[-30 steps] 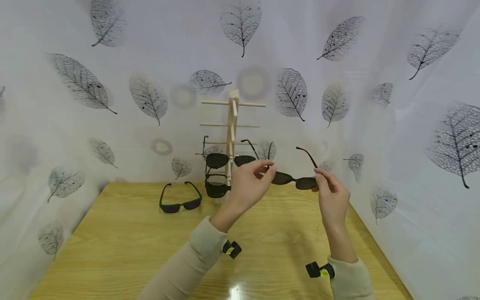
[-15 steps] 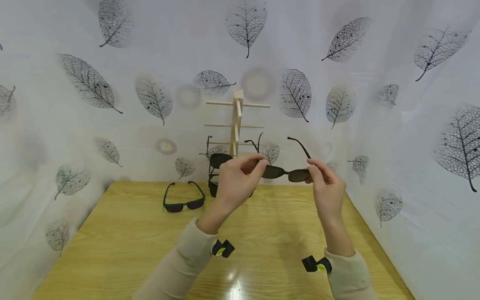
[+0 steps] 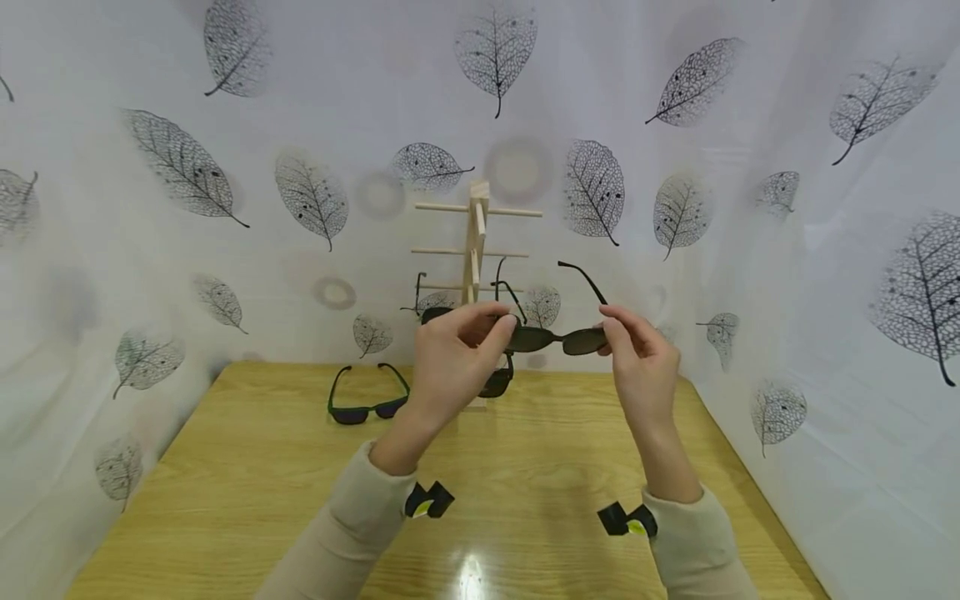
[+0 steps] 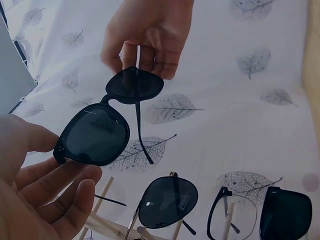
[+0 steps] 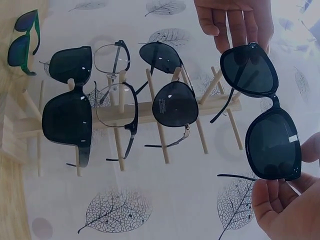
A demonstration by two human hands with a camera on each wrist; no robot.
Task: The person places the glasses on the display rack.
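Note:
Black-framed sunglasses [image 3: 531, 339] with dark lenses are held up between both hands, temples unfolded and pointing away toward the wooden rack. My left hand [image 3: 459, 354] pinches the left end of the frame by the hinge. At the opposite end, my right hand [image 3: 647, 367] grips the other hinge corner between thumb and fingers. The right wrist view shows the held sunglasses [image 5: 274, 142] just beyond the top end of the wooden rack [image 5: 142, 114]. On its pegs sit thin-metal sunglasses [image 5: 175, 103], half-rim clear glasses [image 5: 134, 102] and dark wide-lens sunglasses [image 5: 65, 117].
Green-framed sunglasses [image 3: 351, 415] stand unfolded on the wood-grain table [image 3: 247, 492], left of the rack. Bare upper pegs [image 3: 517, 212] stick out sideways from the rack's post. A white curtain [image 3: 337, 83] with leaf prints encloses the back and sides.
Both hands have carried the black-framed sunglasses leftward and slightly up, closer in front of the rack. The hands keep the same hold. The head view has shifted slightly.

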